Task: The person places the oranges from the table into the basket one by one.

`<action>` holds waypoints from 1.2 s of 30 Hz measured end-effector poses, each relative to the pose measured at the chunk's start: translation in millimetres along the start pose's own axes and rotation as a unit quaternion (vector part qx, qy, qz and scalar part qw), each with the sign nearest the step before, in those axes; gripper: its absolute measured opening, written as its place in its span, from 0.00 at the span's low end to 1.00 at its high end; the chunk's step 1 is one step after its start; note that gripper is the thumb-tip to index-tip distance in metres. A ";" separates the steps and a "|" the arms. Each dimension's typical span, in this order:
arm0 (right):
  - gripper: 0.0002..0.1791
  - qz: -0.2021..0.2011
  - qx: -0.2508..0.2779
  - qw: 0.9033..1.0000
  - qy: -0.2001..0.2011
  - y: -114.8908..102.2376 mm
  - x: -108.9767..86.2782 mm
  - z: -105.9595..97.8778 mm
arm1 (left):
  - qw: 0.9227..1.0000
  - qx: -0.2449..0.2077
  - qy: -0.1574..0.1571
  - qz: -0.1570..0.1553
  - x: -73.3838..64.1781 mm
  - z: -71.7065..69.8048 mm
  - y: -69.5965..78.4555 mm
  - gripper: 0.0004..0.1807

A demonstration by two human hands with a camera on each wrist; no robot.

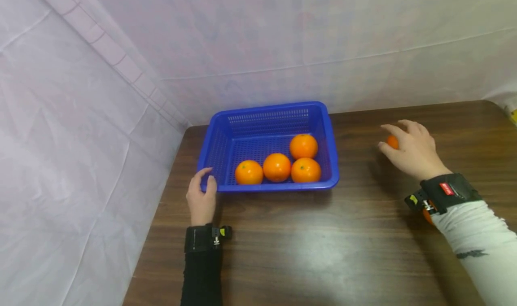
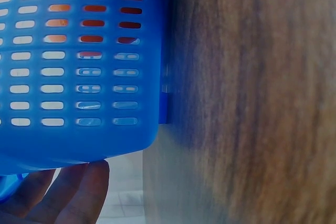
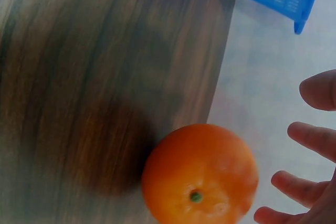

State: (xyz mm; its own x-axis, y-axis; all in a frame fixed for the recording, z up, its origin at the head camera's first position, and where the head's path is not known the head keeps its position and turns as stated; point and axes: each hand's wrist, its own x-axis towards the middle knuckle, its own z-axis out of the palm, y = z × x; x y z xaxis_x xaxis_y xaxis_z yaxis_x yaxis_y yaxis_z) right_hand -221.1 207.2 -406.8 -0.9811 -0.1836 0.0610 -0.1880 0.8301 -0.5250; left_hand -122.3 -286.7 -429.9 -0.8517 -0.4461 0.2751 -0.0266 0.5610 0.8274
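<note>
A blue plastic basket [image 1: 269, 187] with slotted walls stands toward the back of the table, several oranges inside it, among them a front orange [image 1: 277, 167]. My left hand [image 1: 202, 203] grips its front left corner; in the left wrist view the fingers [image 2: 86, 192] press against the outer wall [image 2: 79, 135]. My right hand [image 1: 414, 146], fingers spread, hovers over an orange [image 1: 392, 142] right of the basket, mostly hidden beneath it. In the right wrist view an orange [image 3: 202, 177] with a green stem end sits on the table, apart from the fingertips [image 3: 302, 132].
Another orange [image 1: 428, 216] shows partly from under the right wrist. The brown wood-grain table [image 1: 307, 247] reaches back to a pale cloth wall [image 1: 282, 41], with a second cloth wall [image 1: 72, 162] along its left side. A yellow thing [image 1: 514, 116] appears at the far right edge.
</note>
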 end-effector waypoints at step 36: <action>0.35 0.057 -0.025 0.997 -0.038 21.5 11.8 17.4 | 1.000 0.001 0.006 0.018 0.5 0.3 -3.3 0.15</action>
State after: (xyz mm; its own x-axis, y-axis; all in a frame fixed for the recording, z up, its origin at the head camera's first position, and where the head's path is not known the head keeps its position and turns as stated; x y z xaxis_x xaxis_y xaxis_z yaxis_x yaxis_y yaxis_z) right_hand -235.9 213.7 -432.1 -0.9902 -0.1248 -0.0623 -0.0796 0.8723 -0.4824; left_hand -122.9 -288.6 -432.6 -0.8461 -0.4333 0.3104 0.0028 0.5786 0.8156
